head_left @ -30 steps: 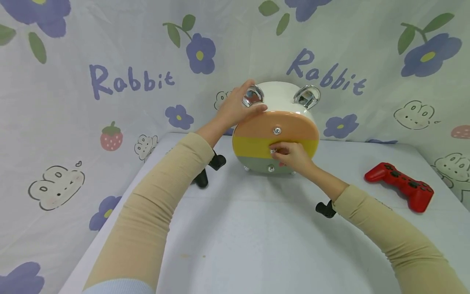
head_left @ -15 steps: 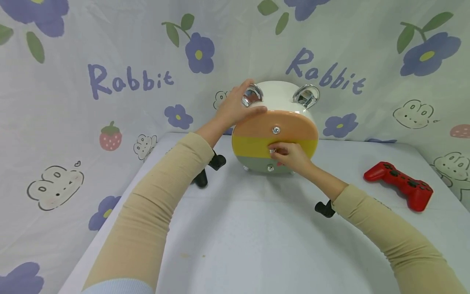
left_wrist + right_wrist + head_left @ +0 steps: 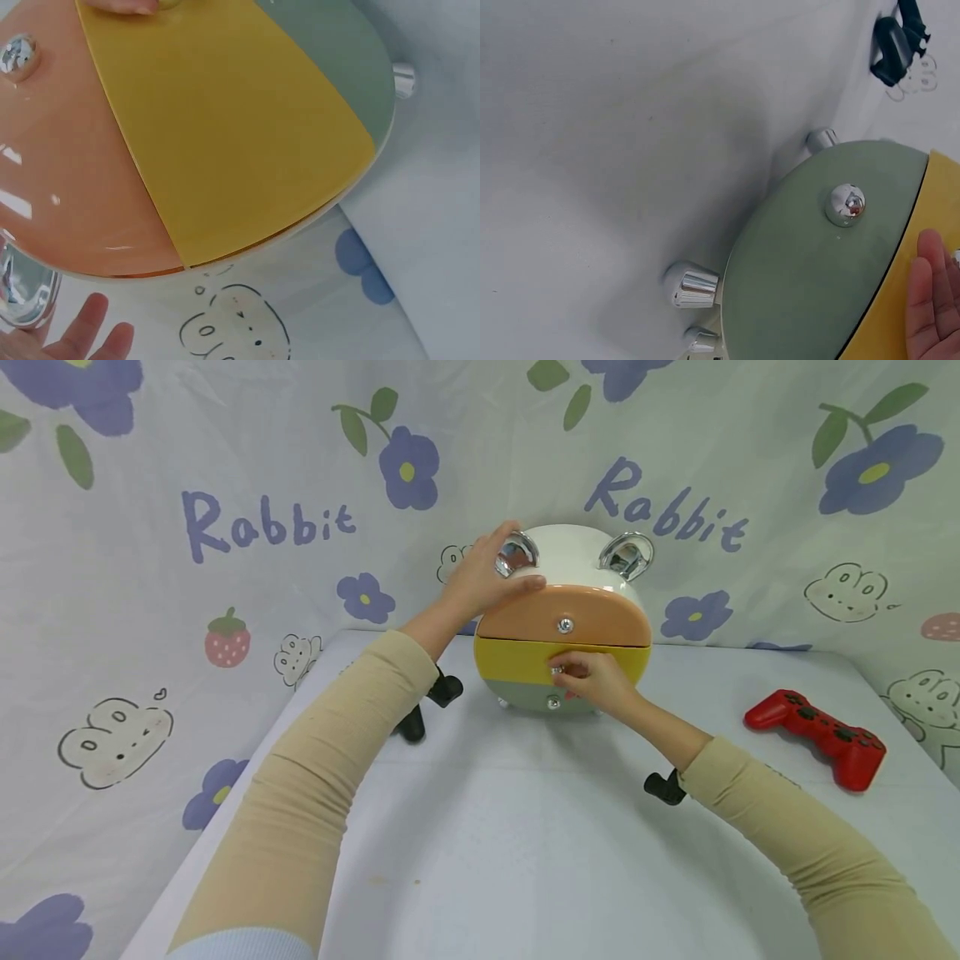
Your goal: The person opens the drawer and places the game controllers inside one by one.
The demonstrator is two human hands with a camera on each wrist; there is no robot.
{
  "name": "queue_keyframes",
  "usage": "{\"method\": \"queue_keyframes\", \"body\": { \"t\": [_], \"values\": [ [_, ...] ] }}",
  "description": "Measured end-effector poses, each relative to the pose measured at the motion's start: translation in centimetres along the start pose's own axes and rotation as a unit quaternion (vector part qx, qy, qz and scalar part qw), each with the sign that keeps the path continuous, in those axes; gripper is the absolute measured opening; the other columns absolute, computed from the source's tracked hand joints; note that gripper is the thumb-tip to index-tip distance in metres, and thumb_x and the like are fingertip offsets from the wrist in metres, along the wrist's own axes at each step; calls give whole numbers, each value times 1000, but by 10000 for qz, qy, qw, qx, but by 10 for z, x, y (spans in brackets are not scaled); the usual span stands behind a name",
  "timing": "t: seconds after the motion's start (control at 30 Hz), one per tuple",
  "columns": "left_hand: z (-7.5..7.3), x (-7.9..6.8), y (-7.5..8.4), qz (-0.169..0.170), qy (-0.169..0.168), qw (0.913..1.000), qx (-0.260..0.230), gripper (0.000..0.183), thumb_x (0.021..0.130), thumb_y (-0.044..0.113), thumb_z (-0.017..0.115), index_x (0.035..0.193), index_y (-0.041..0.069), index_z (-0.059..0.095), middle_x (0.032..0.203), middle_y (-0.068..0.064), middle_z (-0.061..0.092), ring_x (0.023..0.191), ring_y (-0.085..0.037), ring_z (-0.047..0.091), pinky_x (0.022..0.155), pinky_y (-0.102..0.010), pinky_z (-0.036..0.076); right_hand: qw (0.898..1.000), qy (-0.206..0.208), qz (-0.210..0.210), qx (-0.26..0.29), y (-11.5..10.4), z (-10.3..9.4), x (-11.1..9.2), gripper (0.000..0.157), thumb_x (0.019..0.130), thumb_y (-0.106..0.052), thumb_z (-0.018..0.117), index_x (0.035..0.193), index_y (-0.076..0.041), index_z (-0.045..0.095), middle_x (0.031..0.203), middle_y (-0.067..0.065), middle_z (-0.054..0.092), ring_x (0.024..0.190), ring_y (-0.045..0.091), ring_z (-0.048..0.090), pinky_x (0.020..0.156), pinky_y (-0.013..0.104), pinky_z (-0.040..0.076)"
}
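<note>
A small round-fronted drawer cabinet (image 3: 573, 553) with a white body and chrome ears stands against the back cloth. Its front has an orange drawer (image 3: 517, 617), a yellow drawer (image 3: 513, 660) and a green drawer (image 3: 802, 262), each with a silver knob. My left hand (image 3: 482, 578) grips the cabinet's upper left, fingers about the left chrome ear (image 3: 517, 555) and thumb along the front's top edge. My right hand (image 3: 597, 679) pinches the yellow drawer's knob (image 3: 557, 670). The yellow drawer stands slightly out, with a thin dark gap along its top edge.
A red game controller (image 3: 817, 739) lies on the white table (image 3: 480, 843) at the right. Partly behind my left forearm is a black controller (image 3: 411, 727). Patterned rabbit cloth (image 3: 270, 452) hangs behind the cabinet and at the sides.
The yellow drawer has come slightly forward with my right hand on its knob, and a dark gap has appeared beneath the orange drawer. My left hand has kept its place.
</note>
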State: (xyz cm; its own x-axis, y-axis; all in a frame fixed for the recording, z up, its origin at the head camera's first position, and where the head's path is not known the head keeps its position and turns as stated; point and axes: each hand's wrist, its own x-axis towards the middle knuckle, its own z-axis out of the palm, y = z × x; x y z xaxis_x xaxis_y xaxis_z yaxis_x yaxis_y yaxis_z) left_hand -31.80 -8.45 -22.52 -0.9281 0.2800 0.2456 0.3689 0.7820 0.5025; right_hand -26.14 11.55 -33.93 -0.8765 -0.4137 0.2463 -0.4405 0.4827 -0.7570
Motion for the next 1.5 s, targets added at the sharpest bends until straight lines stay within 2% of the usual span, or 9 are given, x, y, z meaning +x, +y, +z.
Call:
{"method": "queue_keyframes", "body": {
  "t": [0.37, 0.67, 1.07, 1.5],
  "values": [
    [-2, -2, 2, 12, -26, 10000, -7, 81, 74, 60, 64, 140, 33, 25, 136, -7, 39, 121, -24, 41, 93, -47, 39, 9999, -135, 80, 15, -4, 1, -7, 24, 85, -9, 65, 107, 1, 65, 90, 15, 68, 67, 21, 65, 61, 24, 52],
    [-2, -2, 2, 47, -48, 9999, -121, 81, 75, 57, 65, 140, 31, 24, 137, -7, 38, 122, -22, 39, 95, -48, 37, 9997, -220, 70, -10, -10, 1, -17, 23, 83, -10, 66, 104, 0, 66, 85, 12, 68, 67, 18, 62, 63, 20, 50],
    [-1, 0, 0, 168, -106, 9992, -335, 78, 76, 53, 66, 139, 29, 26, 136, -7, 38, 123, -21, 37, 97, -47, 36, 9998, -159, -113, -102, -14, 4, -26, 21, 83, -9, 67, 103, -1, 67, 85, 9, 68, 67, 15, 62, 64, 20, 50],
    [-2, -2, 2, 97, -190, 9991, -372, 79, 78, 52, 65, 141, 29, 23, 139, -9, 34, 123, -24, 38, 98, -49, 36, 9994, -138, -314, -100, -19, 6, -40, 21, 83, -9, 67, 103, -2, 67, 83, 6, 68, 68, 13, 62, 66, 19, 50]
  ]
}}
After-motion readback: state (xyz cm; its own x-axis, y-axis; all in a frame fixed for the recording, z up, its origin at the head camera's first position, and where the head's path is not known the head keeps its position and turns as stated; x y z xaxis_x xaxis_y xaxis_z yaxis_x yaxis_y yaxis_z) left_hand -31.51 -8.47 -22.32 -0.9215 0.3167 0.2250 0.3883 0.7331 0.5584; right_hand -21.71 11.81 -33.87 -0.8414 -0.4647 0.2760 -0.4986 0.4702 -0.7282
